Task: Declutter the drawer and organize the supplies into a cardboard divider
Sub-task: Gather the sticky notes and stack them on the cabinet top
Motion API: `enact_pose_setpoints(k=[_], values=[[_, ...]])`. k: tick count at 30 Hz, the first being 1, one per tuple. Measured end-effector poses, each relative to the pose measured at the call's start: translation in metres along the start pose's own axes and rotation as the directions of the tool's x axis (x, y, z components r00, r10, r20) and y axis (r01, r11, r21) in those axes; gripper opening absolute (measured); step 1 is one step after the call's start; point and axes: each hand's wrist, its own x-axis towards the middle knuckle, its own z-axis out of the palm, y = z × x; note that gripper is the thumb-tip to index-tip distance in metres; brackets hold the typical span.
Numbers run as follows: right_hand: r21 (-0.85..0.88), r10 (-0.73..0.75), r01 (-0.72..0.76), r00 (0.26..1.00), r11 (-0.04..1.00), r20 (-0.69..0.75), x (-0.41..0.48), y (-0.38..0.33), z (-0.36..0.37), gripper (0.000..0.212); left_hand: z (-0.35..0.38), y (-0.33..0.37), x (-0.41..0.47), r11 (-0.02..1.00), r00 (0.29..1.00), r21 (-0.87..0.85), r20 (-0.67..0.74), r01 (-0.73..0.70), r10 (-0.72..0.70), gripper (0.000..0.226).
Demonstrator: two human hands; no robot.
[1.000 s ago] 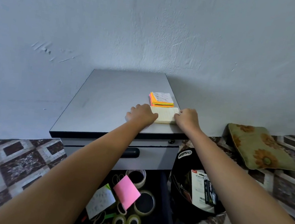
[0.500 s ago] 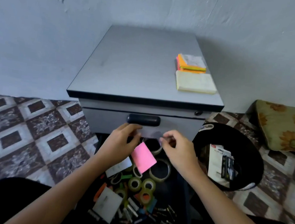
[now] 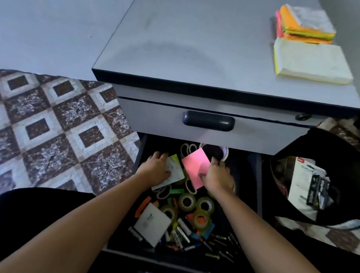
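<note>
In the open drawer my right hand pinches the pink pad, which lies just left of it, long side slanting away from me. My left hand rests on the white pad beside; I cannot tell if its fingers clamp it.

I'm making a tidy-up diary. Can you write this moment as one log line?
left hand: on white pad | right hand: holds pink pad | where: open drawer
</note>
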Motion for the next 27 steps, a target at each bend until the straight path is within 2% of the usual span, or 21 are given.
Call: enact_pose_setpoints(k=[4, 8, 11, 15, 18, 21, 24, 27], values=[[0.022, 0.033, -0.031, 0.997, 0.999, -0.074, 0.006, 0.001, 0.013, 0.05, 0.009, 0.002, 0.003, 1.0, 1.0, 0.023, -0.018, 0.007, -0.007, 0.064], [0.285, 0.003, 0.023, 0.996, 0.958, -0.091, 0.005, 0.006, 0.007, 0.033, 0.001, 0.002, 0.004, 0.997, 0.999, -0.075, -0.043, -0.005, 0.001, 0.053], [0.398, -0.098, 0.133, 0.989, 0.908, -0.107, -0.001, 0.017, -0.01, 0.02, -0.01, 0.001, 0.005, 0.987, 0.997, -0.161, -0.072, -0.024, 0.012, 0.04], [0.39, -0.244, 0.247, 0.968, 0.887, -0.058, -0.018, 0.037, -0.047, 0.021, -0.021, 0.002, 0.0, 0.95, 0.995, -0.311, -0.101, -0.018, -0.014, 0.031], [0.382, -0.386, 0.335, 0.92, 0.861, 0.064, -0.036, 0.038, -0.07, 0.024, -0.025, 0.009, -0.009, 0.887, 0.995, -0.461, -0.095, -0.008, -0.04, 0.031], [0.374, -0.478, 0.407, 0.87, 0.834, 0.12, -0.05, 0.022, -0.073, 0.024, -0.022, 0.023, -0.02, 0.794, 0.998, -0.606, -0.004, -0.048, 0.057, 0.029], [0.4, -0.47, 0.411, 0.881, 0.819, 0.059, -0.056, 0.007, -0.059, 0.024, -0.015, 0.038, -0.033, 0.762, 0.981, -0.643, 0.091, -0.075, 0.173, 0.027], [0.468, -0.364, 0.351, 0.929, 0.811, -0.066, -0.059, 0.001, -0.044, 0.021, -0.008, 0.045, -0.044, 0.637, 0.975, -0.77, 0.124, -0.024, 0.186, 0.023]])
